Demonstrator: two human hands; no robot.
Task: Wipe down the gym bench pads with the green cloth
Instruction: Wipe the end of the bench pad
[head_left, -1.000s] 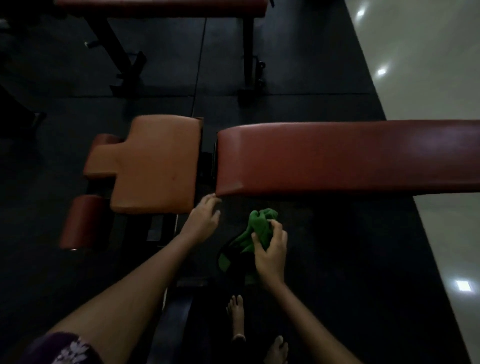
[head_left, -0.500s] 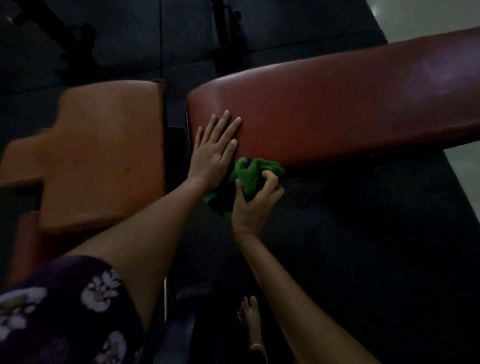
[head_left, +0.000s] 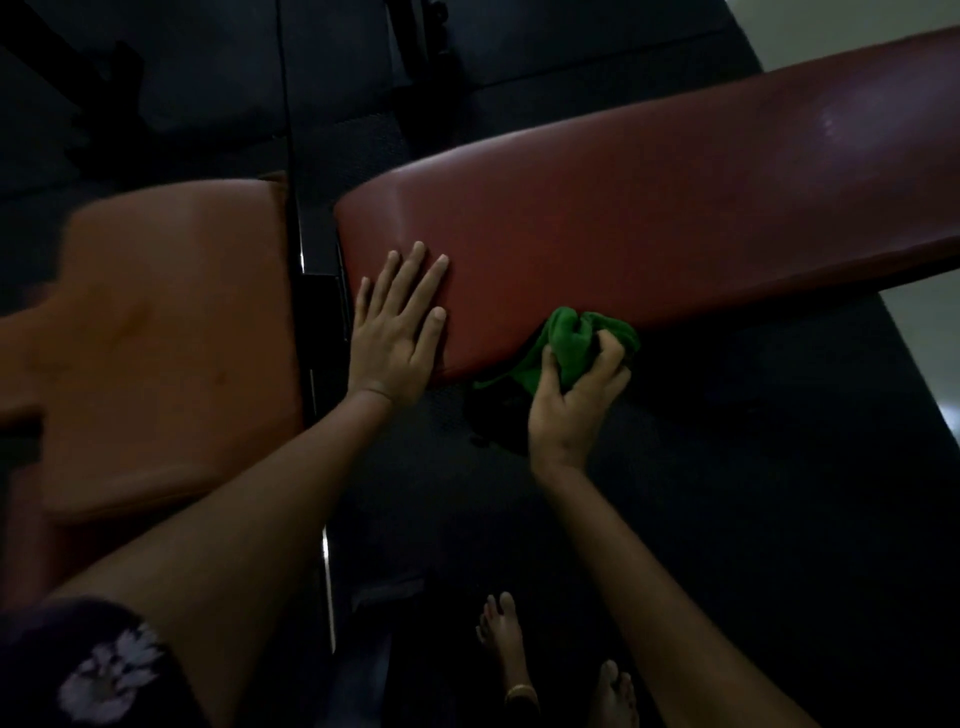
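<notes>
I log: left hand (head_left: 396, 332) flat, fingers straight, on long red pad (head_left: 649, 218); right hand (head_left: 574, 400) gripping bunched green cloth (head_left: 569, 338) at pad's near edge.

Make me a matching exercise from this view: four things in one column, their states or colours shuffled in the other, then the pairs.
Things:
1. left hand
2. right hand
3. green cloth
4. seat pad

States:
A. orange, with nothing on it
B. bunched against the near edge of the long red pad
C. flat, fingers straight, on the long red pad
D. curled round the cloth

Pairs: 1-C, 2-D, 3-B, 4-A
</notes>
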